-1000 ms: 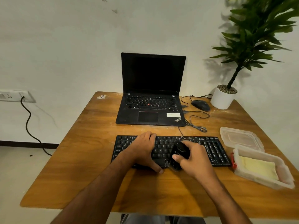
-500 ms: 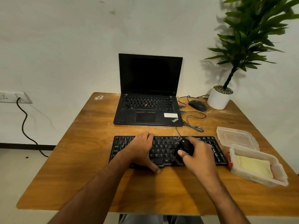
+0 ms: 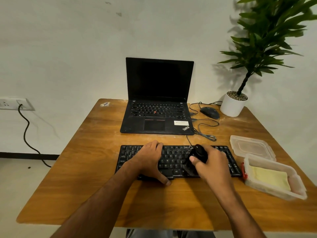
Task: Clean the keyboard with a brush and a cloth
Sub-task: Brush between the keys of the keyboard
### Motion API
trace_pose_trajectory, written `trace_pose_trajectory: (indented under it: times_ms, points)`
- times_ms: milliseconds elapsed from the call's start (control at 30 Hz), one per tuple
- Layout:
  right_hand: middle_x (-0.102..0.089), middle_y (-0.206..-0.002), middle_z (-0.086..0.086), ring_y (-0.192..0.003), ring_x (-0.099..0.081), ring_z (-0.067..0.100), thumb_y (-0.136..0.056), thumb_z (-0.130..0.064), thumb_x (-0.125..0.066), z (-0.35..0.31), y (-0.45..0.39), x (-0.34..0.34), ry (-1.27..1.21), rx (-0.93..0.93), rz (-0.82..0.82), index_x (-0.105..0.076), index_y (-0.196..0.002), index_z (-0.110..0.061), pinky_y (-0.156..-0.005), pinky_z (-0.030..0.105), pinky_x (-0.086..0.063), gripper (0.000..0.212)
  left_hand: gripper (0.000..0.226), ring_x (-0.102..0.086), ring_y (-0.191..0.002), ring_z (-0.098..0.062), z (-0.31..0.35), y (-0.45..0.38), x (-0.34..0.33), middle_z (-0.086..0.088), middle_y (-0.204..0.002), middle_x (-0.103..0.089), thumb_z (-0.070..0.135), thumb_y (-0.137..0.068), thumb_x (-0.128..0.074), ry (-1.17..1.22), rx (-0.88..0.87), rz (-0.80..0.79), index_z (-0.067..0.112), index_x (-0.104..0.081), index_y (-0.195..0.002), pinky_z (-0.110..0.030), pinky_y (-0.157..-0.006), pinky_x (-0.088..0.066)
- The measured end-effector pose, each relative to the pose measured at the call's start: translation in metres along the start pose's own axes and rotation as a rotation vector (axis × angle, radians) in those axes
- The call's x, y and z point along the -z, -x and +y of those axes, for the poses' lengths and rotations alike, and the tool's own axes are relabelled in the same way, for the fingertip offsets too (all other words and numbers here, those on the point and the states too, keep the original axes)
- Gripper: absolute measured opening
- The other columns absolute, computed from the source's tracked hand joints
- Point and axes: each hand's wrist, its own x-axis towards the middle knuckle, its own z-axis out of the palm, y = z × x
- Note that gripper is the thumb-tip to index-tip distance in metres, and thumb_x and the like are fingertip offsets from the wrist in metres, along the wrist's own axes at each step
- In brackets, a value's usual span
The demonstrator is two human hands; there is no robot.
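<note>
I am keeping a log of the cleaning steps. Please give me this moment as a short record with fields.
surface: wooden table
keyboard: flat, near front edge
left hand: flat on the keyboard's left half
right hand: grip shut on black brush, bristles down on the keys
cloth: yellow, lying in open plastic box
box lid: beside the box
laptop: open, screen dark

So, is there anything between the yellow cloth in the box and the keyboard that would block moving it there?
Nothing visible does. The yellow cloth lies in the open plastic box just right of the keyboard, uncovered; the lid lies apart.
</note>
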Motion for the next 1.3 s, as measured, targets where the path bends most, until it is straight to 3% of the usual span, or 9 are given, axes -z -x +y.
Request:
trace_pose_trajectory:
  times_ms: [167,333,433,567,700,833,933,1100,1300]
  points:
    - [-0.071,-0.095,-0.003,-0.096,-0.067,0.018,-0.085,-0.027,-0.076,-0.007,0.004,-0.018,0.067,-0.014,-0.049,-0.067,-0.109,-0.019,-0.084,0.035,-0.058,0.026,0.151,-0.023,-0.149,-0.026,0.001,0.001,0.0,-0.007,-0.163,-0.021,0.087,-0.054,-0.079,0.005,0.001,0.009,0.008,-0.01,-0.162,-0.04,-0.128,-0.02]
    - [-0.071,-0.099,-0.002,-0.096,-0.065,0.013,-0.085,-0.021,-0.077,-0.003,-0.013,0.007,0.104,-0.089,-0.183,-0.069,-0.113,-0.018,-0.059,0.008,-0.036,0.029,0.151,-0.022,-0.149,-0.025,0.003,0.002,0.002,-0.005,-0.163,-0.019,0.084,-0.056,-0.08,0.013,0.007,-0.002,0.008,-0.007,-0.163,-0.039,-0.127,-0.019]
    - [-0.068,-0.091,-0.003,-0.088,-0.061,0.012,-0.084,-0.021,-0.079,-0.004,-0.019,0.011,0.004,-0.099,-0.023,-0.071,-0.111,-0.014,-0.066,0.016,-0.045,0.03,0.152,-0.021,-0.15,-0.027,0.003,0.002,0.003,-0.006,-0.165,-0.017,0.085,-0.056,-0.08,0.003,0.009,-0.009,0.007,-0.006,-0.164,-0.039,-0.127,-0.018]
    - [-0.072,-0.103,-0.001,-0.101,-0.067,0.017,-0.084,-0.023,-0.078,0.002,-0.002,-0.008,0.067,-0.081,-0.09,-0.068,-0.115,-0.017,-0.087,0.031,-0.056,0.033,0.151,-0.02,-0.151,-0.027,0.003,0.002,0.002,-0.006,-0.165,-0.017,0.086,-0.056,-0.079,0.003,0.015,-0.013,0.007,-0.006,-0.163,-0.038,-0.127,-0.018]
    - [-0.07,-0.095,-0.004,-0.093,-0.065,0.013,-0.083,-0.021,-0.08,0.011,-0.006,0.005,0.089,-0.11,-0.182,-0.07,-0.112,-0.017,-0.073,0.019,-0.049,0.031,0.151,-0.022,-0.15,-0.027,0.004,0.003,0.003,-0.006,-0.164,-0.018,0.086,-0.056,-0.079,-0.001,0.013,-0.017,0.007,-0.006,-0.163,-0.039,-0.127,-0.019]
    - [-0.065,-0.079,-0.012,-0.081,-0.063,0.009,-0.082,-0.021,-0.08,0.014,-0.011,0.018,-0.098,-0.145,0.032,-0.07,-0.095,-0.023,-0.061,0.019,-0.04,0.017,0.152,-0.019,-0.152,-0.029,0.006,0.003,0.006,-0.008,-0.166,-0.015,0.086,-0.058,-0.077,-0.031,0.015,-0.041,0.006,-0.004,-0.163,-0.041,-0.128,-0.018]
    - [-0.067,-0.083,-0.013,-0.084,-0.065,0.009,-0.08,-0.022,-0.081,0.024,-0.002,0.018,-0.155,-0.155,0.122,-0.069,-0.093,-0.023,-0.062,0.02,-0.042,0.018,0.15,-0.015,-0.154,-0.033,0.011,-0.001,0.009,-0.011,-0.168,-0.013,0.085,-0.06,-0.077,-0.08,0.001,-0.066,0.003,-0.005,-0.163,-0.045,-0.129,-0.015]
    - [-0.061,-0.09,-0.017,-0.084,-0.058,-0.005,-0.084,-0.017,-0.077,0.021,0.036,0.002,-0.132,-0.059,0.045,-0.058,-0.104,-0.024,-0.057,0.009,-0.047,0.028,0.151,-0.02,-0.151,-0.031,0.018,-0.01,0.006,-0.012,-0.165,-0.018,0.085,-0.058,-0.079,-0.068,-0.03,-0.061,0.003,-0.008,-0.163,-0.043,-0.128,-0.017]
    - [-0.059,-0.089,-0.018,-0.085,-0.061,0.003,-0.089,-0.019,-0.071,0.019,0.056,-0.02,0.023,0.053,-0.031,-0.056,-0.11,-0.027,-0.066,0.017,-0.051,0.028,0.153,-0.022,-0.15,-0.03,0.017,-0.012,0.005,-0.009,-0.163,-0.019,0.087,-0.056,-0.078,-0.076,-0.021,-0.064,0.005,-0.006,-0.163,-0.041,-0.128,-0.02]
